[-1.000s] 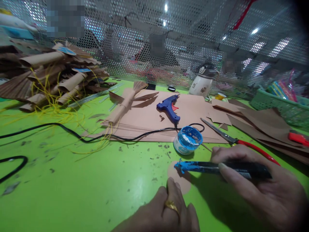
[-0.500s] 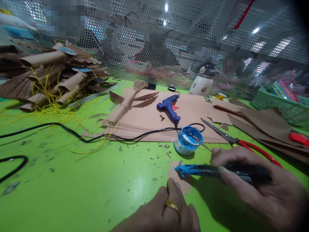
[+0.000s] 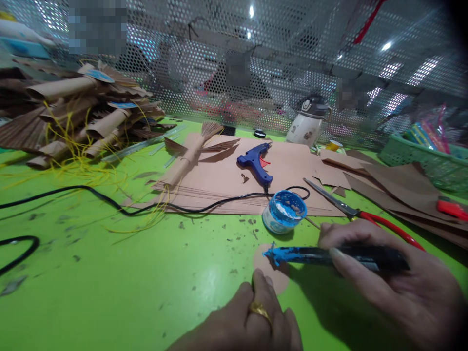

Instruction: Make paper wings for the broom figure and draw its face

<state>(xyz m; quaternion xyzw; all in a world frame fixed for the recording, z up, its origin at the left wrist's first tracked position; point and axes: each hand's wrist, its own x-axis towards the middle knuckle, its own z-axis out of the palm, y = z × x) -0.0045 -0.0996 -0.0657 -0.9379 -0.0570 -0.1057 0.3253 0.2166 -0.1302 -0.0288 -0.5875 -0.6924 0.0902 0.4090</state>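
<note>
A black marker pen, its far end coated in thick blue paint, is gripped by my right hand between thumb and fingers. That blue end lies over a small round piece of brown paper on the table; whether it touches cannot be told. My left hand, wearing a gold ring, presses the near edge of the paper piece down with closed, bent fingers. Just beyond stands an open jar of blue paint, paint smeared inside and on its rim.
Brown paper sheets carry a blue glue gun and a rolled-paper bird shape. Its black cord crosses the green table. Red-handled scissors lie right. Paper figures pile up left; a green basket stands right.
Almost nothing differs. The marker's painted end and my right hand have shifted very slightly; my left hand stays on the paper piece.
</note>
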